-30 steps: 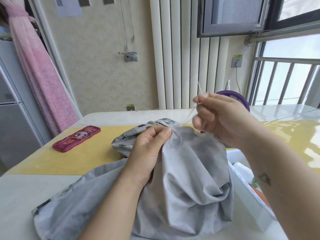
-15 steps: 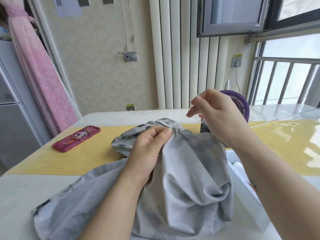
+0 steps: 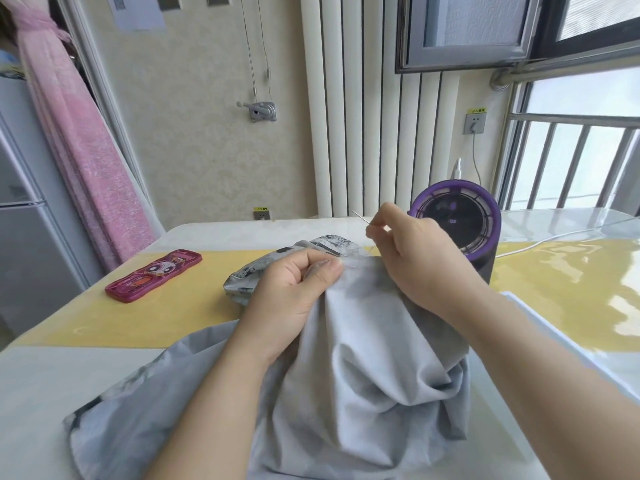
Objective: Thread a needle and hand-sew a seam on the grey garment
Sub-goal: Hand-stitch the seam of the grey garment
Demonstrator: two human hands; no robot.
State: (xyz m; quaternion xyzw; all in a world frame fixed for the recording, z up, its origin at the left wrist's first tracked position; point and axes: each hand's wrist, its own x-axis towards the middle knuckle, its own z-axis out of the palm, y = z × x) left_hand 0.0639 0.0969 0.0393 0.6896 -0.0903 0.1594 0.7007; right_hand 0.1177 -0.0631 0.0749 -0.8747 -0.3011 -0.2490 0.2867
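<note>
Left hand point(image 3: 294, 299): your fingers are curled, with thumb and forefinger pinching a raised fold at the top of the garment point(image 3: 363, 375). The knuckles face you and the forearm lies across the cloth.

Right hand point(image 3: 419, 261): thumb and forefinger pinch the needle point(image 3: 361, 217). The bare end sticks out up and to the left, away from you. The other fingers are folded under. The hand sits just right of the pinched fold, and its wrist lies against the cloth.

Thread point(image 3: 371, 250): a faint pale strand drops from under your right fingers toward the fold. It is too thin to trace all the way.

The garment is heaped on the table point(image 3: 69, 393) directly in front of you and drawn up to a peak between the two hands. Its lower edge spreads toward the near left. A patterned part shows just behind your left hand, lying on the yellow mat point(image 3: 156, 317).

Surroundings:
- A pink case point(image 3: 154, 275) lies flat on the mat, well to the left of the garment.
- A round, purple-rimmed device point(image 3: 457, 220) stands just behind your right hand.
- A white cable point(image 3: 554, 237) runs off across the table to the right of the device.
- The edge of a white box point(image 3: 516, 299) shows beside your right forearm. You cannot see its contents.
- A white radiator point(image 3: 363, 98) stands against the far wall.
- A socket point(image 3: 474, 123) is right of the radiator.
- A pink curtain point(image 3: 76, 133) hangs at far left.
</note>
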